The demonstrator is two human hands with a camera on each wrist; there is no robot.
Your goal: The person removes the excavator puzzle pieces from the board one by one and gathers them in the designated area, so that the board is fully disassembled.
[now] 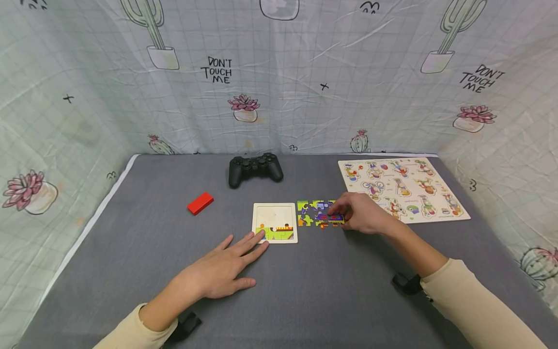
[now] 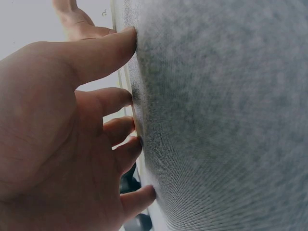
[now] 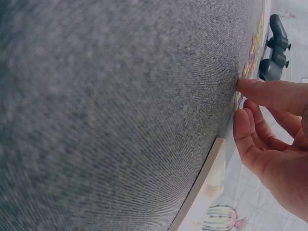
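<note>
A small square puzzle board [image 1: 275, 208] with a pale rim lies at mid-table, its lower part filled with green picture pieces [image 1: 279, 233]. My left hand [image 1: 222, 268] is spread flat, fingertips on the board's lower left corner. Right of the board lie several loose puzzle pieces [image 1: 307, 219], green, blue and purple. Over their right end is my right hand [image 1: 364, 213], fingers curled. Thumb and index finger [image 3: 269, 94] pinch at the edges of a puzzle piece [image 3: 237, 100], which the fingers partly hide.
A red block [image 1: 200, 203] lies left of the board. Behind it is a black game controller [image 1: 255, 169]. A large picture board [image 1: 440, 194] with animal figures sits at the right, close past my right hand. A patterned cloth [image 1: 287, 63] hangs around the table's back and sides.
</note>
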